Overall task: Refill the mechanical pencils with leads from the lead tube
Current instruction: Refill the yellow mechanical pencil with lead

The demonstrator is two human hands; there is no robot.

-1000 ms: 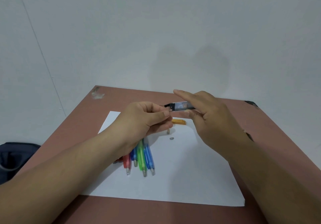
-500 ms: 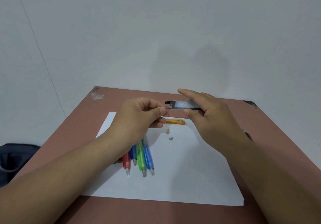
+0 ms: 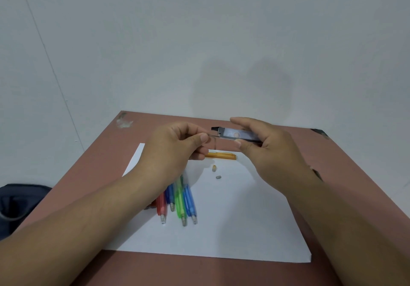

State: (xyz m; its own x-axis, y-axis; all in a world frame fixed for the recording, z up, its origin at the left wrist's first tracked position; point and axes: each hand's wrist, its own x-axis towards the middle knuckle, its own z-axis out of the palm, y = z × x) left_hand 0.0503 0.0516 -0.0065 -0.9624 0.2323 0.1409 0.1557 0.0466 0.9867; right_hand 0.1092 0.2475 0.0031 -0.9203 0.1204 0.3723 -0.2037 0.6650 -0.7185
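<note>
Grey lead (image 3: 213,135) is being pinched by the left hand (image 3: 177,150) at the mouth of the tube (image 3: 238,135), which is being gripped above the paper (image 3: 244,219) by the right hand (image 3: 273,152), and a straight, gentle pull is being called for lest it snap.

Wall (image 3: 199,30): plain pale grey, faint vertical seam toward 10 o'clock.
Table (image 3: 366,174): reddish-brown top, scuffed patch at its 11 o'clock corner.
Bag (image 3: 20,206): dark, at 8 o'clock beside the table.
</note>
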